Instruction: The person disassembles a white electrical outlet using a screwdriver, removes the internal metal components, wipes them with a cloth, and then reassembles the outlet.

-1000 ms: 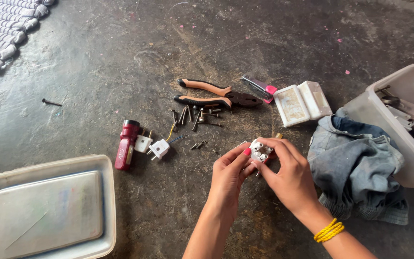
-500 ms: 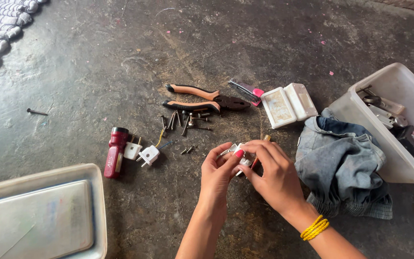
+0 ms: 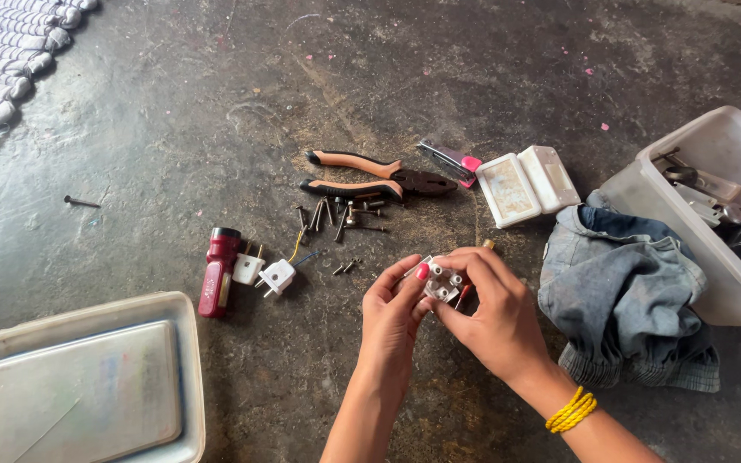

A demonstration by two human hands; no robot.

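Observation:
My left hand and my right hand together hold a small white plug part with metal terminals, just above the dark floor. Fingertips of both hands pinch it from either side. Yellow bangles sit on my right wrist. Left of my hands lie two small white plug pieces with short wires, next to a red screwdriver handle. Several dark screws lie scattered beyond my hands, below orange-handled pliers.
An open white plastic case and a small pink-tipped tool lie by the pliers. Folded denim cloth lies at right against a white bin of tools. A white tray sits bottom left, a lone screw far left, a woven mat top left.
My hands stay together on the white plug part, fingers shifting slightly on it. The view has drifted, so everything sits a little lower and to the right than half a second ago.

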